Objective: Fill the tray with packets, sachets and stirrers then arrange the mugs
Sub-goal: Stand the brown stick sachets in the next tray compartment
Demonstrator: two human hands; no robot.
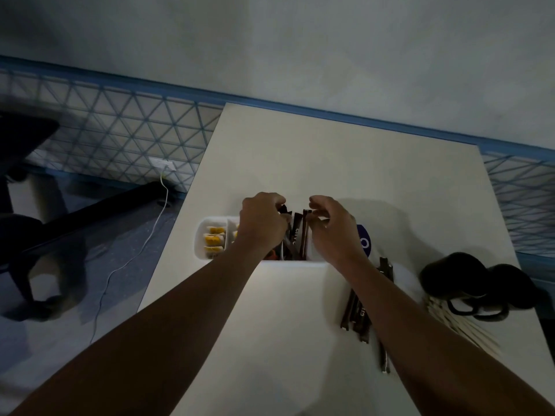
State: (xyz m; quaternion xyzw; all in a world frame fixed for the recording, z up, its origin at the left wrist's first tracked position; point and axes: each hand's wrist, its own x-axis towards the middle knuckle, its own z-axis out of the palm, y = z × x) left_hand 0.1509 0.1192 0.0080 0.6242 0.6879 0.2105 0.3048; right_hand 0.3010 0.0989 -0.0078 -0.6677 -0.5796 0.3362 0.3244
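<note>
Tray (pixel 200 235): white, divided, at mid worktop (pixel 330 160).
Yellow packets (pixel 214 240): in the tray's left compartments.
Left hand (pixel 261 223): grip closed, fingers curled on the tops of the upright sachets (pixel 297 235) in the middle compartment.
Right hand (pixel 336 232): fingertip pinch on the same bundle.
Loose sachets (pixel 354 313): flat on the worktop, partly under the right forearm.
Mugs (pixel 450 274): two, dark, at the right edge, with stirrers (pixel 456 325) beside them.

- Dim and underexposed throughout; the white table (pixel 330 163) is the brightest surface.
- A soft shadow spreads from the right hand (pixel 333 232) toward 2 o'clock.
- The dark sachets (pixel 295 235) pinched by it and the left hand (pixel 261 226) lose nearly all detail.
- Mugs (pixel 477 277) at 4 o'clock and a chair (pixel 27 163) at 9 o'clock are smeared by blur.
- Wide-angle stretch swells both forearms toward 6 o'clock; the corners darken.
</note>
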